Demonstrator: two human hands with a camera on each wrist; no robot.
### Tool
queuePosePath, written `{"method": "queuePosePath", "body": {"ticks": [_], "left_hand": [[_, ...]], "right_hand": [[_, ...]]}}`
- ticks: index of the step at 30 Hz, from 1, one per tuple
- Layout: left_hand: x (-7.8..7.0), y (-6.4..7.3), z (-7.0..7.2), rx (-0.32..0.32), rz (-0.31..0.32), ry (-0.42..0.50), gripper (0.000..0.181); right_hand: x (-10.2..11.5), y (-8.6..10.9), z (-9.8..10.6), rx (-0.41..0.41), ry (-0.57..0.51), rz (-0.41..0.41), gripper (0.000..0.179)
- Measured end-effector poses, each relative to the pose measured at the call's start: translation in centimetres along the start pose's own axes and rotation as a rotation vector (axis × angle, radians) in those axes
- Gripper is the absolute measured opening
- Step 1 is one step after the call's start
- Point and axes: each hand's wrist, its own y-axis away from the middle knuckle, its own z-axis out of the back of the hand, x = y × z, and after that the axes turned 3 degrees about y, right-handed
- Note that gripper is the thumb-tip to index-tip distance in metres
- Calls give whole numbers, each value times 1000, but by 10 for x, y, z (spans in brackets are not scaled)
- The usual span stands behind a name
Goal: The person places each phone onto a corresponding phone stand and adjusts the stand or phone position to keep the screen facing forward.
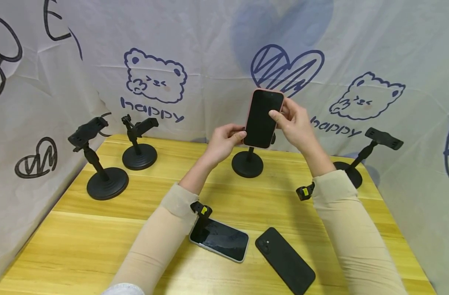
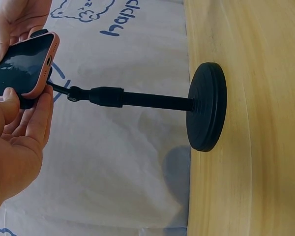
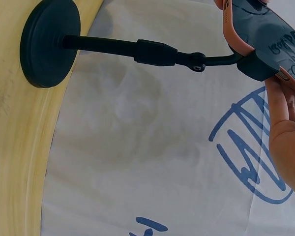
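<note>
A smartphone in a coral case (image 1: 260,123) stands nearly upright, dark screen toward me, in front of a black phone stand (image 1: 247,164). My left hand (image 1: 224,141) grips its lower left edge, thumb on the front. Higher up, my right hand (image 1: 297,125) pinches the right edge, thumb lying over the screen. In the right wrist view a black clamp end (image 3: 258,65) of the stand overlaps the phone's side edge, and the right hand (image 3: 291,140) is only partly in frame. Much of the stand's holder is hidden behind the phone.
On the wooden table (image 1: 136,229), a phone with a pale rim (image 1: 221,239) lies screen up near my left forearm. A black phone (image 1: 285,262) lies back up beside it. Two more black stands (image 1: 107,183) (image 1: 139,156) stand left, another (image 1: 357,164) right. A printed curtain (image 1: 217,49) hangs behind.
</note>
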Motion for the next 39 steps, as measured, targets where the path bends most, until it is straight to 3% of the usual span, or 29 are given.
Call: {"method": "queuePosePath", "body": {"ticks": [26, 39], "left_hand": [[5, -1, -1, -18, -4, 21, 34], [2, 3, -7, -81, 8, -14, 33]], "right_hand": [[-7, 4, -2, 14, -1, 28, 38], [-11, 7, -4, 4, 1, 37, 40]]}}
